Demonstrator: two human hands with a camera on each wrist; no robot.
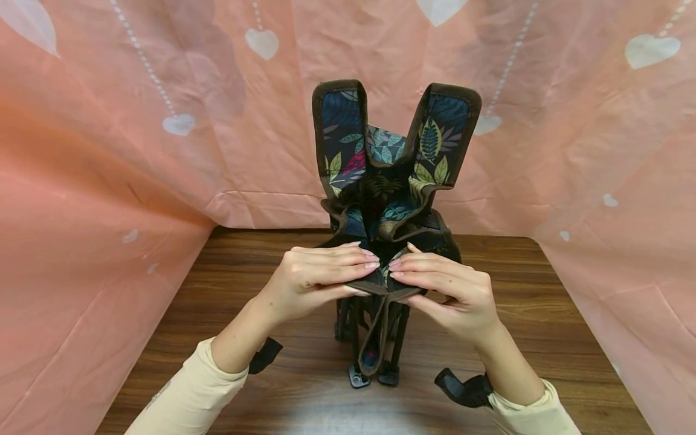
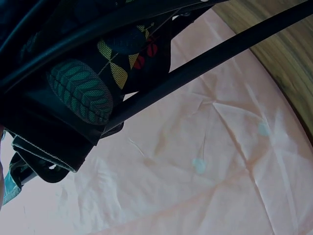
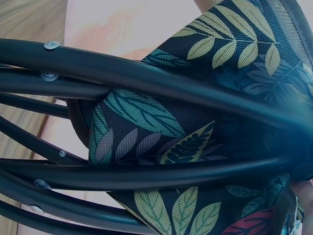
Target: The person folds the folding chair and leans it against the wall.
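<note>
The near fabric edge of a folded leaf-print chair (image 1: 388,199) is pinched by the left hand (image 1: 318,278) and the right hand (image 1: 446,287), fingertips meeting at the middle, thumbs tucked under the brown-trimmed hem. The chair is stood upright near the middle of a wooden table (image 1: 544,314), its black metal legs (image 1: 375,338) gathered beneath the hands and resting on plastic feet (image 1: 359,377) close to the near edge. Two padded flaps (image 1: 429,139) are raised behind the hands, spread in a V. Black wrist straps (image 1: 467,389) are worn over cream sleeves (image 1: 185,399). The table is enclosed at the back and both sides by a pink sheet with white hearts (image 1: 109,181).
</note>
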